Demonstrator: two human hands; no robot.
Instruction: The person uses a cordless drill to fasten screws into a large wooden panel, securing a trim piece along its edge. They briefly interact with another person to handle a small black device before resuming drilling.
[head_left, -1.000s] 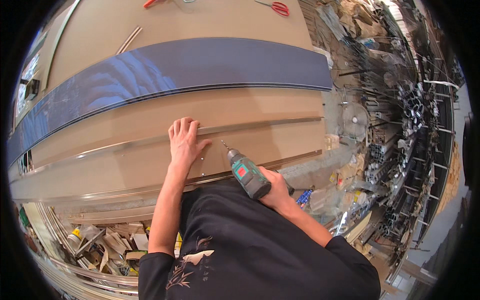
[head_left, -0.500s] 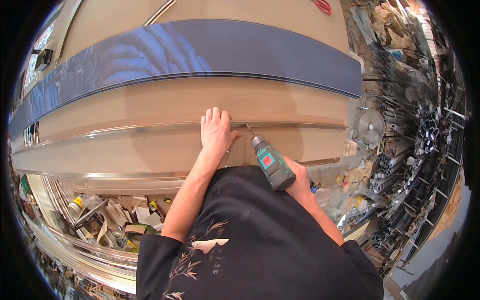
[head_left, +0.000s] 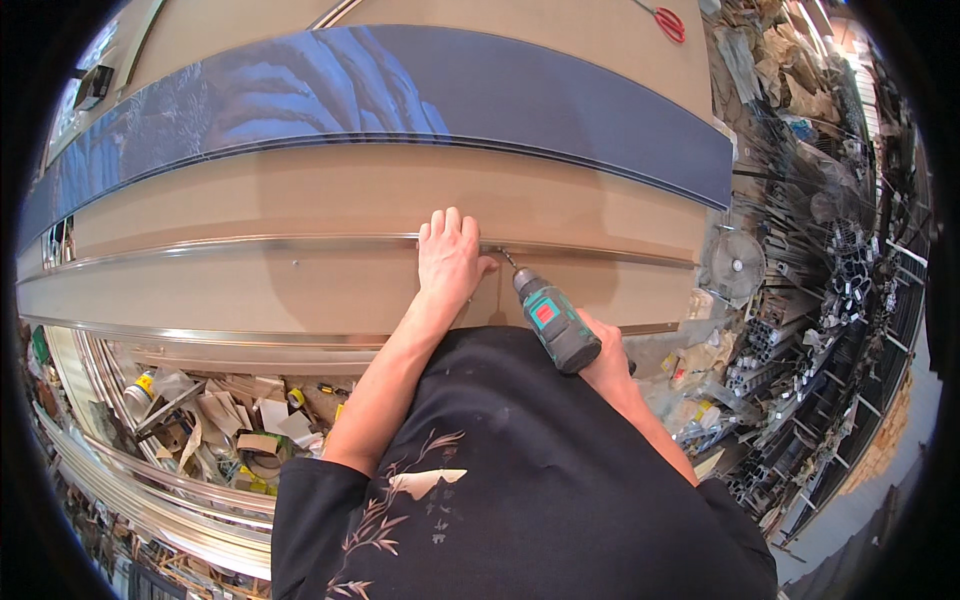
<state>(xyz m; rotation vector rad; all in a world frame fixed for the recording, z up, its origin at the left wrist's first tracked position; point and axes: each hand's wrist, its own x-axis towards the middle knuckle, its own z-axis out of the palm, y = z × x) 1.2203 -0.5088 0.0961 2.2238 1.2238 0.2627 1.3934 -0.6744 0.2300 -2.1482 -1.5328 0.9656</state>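
Note:
A long, thin metal strip (head_left: 600, 252) runs from left to right across a brown board (head_left: 370, 290). My left hand (head_left: 448, 262) is closed over the strip, its fingers bent across the far side and its thumb extended to the right. In my right hand (head_left: 606, 358) I hold a green and black cordless drill (head_left: 558, 322), gripped by its handle, which is mostly hidden. The drill slants up and to the left. Its bit (head_left: 509, 257) meets the strip just right of my left thumb; whether it has entered the metal cannot be seen.
Beyond the strip lies a long dark-blue panel (head_left: 560, 100) with a blue pattern. Red-handled scissors (head_left: 668, 24) rest at the far right. A round fan (head_left: 737, 266) and stacked metal profiles (head_left: 770, 340) stand right of the board. Offcuts (head_left: 225, 410) fill the lower left.
The whole view has shifted and turned slightly, so the board and panel appear moved. My left hand's hold and the drill's place at the strip look nearly the same.

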